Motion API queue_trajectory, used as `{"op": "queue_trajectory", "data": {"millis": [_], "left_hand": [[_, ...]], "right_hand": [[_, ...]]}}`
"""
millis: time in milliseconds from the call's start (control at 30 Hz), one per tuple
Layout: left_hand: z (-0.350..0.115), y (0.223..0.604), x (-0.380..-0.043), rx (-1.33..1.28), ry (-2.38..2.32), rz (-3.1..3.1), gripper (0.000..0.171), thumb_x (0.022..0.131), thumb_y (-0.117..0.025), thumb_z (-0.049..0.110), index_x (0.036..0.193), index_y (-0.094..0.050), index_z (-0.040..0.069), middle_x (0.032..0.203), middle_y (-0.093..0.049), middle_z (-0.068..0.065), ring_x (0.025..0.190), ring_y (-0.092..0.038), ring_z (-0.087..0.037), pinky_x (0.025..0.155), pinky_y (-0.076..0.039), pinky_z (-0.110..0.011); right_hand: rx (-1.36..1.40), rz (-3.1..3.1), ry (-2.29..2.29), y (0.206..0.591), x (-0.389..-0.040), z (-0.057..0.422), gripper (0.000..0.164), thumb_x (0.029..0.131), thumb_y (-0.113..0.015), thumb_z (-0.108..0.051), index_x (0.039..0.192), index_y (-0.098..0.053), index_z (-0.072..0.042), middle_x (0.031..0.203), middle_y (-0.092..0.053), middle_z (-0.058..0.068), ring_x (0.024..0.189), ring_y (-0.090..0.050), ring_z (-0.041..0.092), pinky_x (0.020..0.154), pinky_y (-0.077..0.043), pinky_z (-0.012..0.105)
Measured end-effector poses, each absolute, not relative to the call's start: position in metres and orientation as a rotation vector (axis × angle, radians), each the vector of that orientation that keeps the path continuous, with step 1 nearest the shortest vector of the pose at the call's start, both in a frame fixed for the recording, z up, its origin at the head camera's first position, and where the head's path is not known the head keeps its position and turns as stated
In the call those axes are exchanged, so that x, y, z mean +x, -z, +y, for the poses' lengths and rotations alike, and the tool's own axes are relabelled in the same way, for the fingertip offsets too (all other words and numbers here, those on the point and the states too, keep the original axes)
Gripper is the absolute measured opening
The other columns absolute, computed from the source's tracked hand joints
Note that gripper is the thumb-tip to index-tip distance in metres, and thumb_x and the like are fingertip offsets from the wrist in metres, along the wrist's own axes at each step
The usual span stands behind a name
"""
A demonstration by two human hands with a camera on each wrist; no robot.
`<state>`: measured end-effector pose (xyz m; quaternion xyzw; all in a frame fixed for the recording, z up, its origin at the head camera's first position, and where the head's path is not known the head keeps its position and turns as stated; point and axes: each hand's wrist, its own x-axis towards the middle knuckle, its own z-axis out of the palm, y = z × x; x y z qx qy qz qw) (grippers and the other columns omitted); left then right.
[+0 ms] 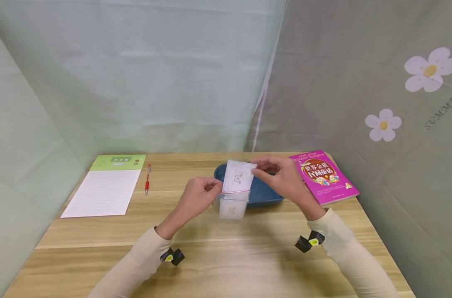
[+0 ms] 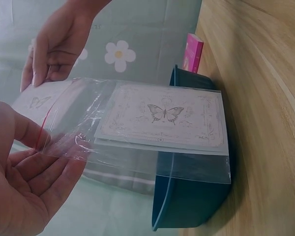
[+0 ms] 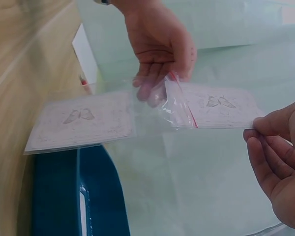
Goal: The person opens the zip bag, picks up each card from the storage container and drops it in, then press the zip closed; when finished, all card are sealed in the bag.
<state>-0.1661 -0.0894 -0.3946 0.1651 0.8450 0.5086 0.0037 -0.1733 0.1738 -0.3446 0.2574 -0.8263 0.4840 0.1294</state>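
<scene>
My left hand [image 1: 197, 198] pinches the mouth of a clear zip bag [image 2: 201, 169] at its red-lined edge. Inside the bag's lower end lie white cards [image 2: 137, 123] with a butterfly printed on the top one. Between thumb and fingers, my right hand [image 1: 283, 176] grips the upper right corner of another white butterfly card [image 1: 238, 174]. This card's lower end sits in the mouth of the bag, while most of it stands out above. Bag and cards are held up over the near side of a blue plastic bin [image 1: 264, 198].
To the left on the wooden table [image 1: 226, 256] lies a lined writing pad [image 1: 99, 192] with a green top, beside a red pen [image 1: 147, 182]. A pink book [image 1: 328, 178] lies right of the bin. Fabric curtains [image 1: 155, 82] hang behind the table and along its sides.
</scene>
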Motion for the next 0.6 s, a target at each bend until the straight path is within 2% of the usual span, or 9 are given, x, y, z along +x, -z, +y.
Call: {"op": "queue_trajectory", "data": {"millis": [200, 600], "left_hand": [[-0.09, 0.395, -0.166, 0.516, -1.583, 2.665, 0.017, 0.098, -0.063, 0.014, 0.095, -0.079, 0.006, 0.072, -0.065, -0.007, 0.056, -0.051, -0.015, 0.049, -0.036, -0.024], [-0.09, 0.395, -0.167, 0.555, -1.595, 2.695, 0.018, 0.097, -0.062, 0.015, 0.094, -0.079, 0.008, 0.064, -0.061, 0.001, 0.051, -0.048, -0.012, 0.048, -0.035, -0.023]], "right_hand": [[0.76, -2.406, -1.397, 0.353, -0.173, 0.172, 0.023, 0.09, -0.077, -0.006, 0.113, -0.076, -0.004, 0.098, -0.077, 0.009, 0.08, -0.071, 0.013, 0.072, -0.057, 0.022], [0.776, -2.425, -1.419, 0.368, -0.171, 0.167, 0.018, 0.092, -0.076, -0.007, 0.11, -0.077, -0.005, 0.095, -0.076, 0.007, 0.079, -0.07, 0.014, 0.07, -0.059, 0.03]]}}
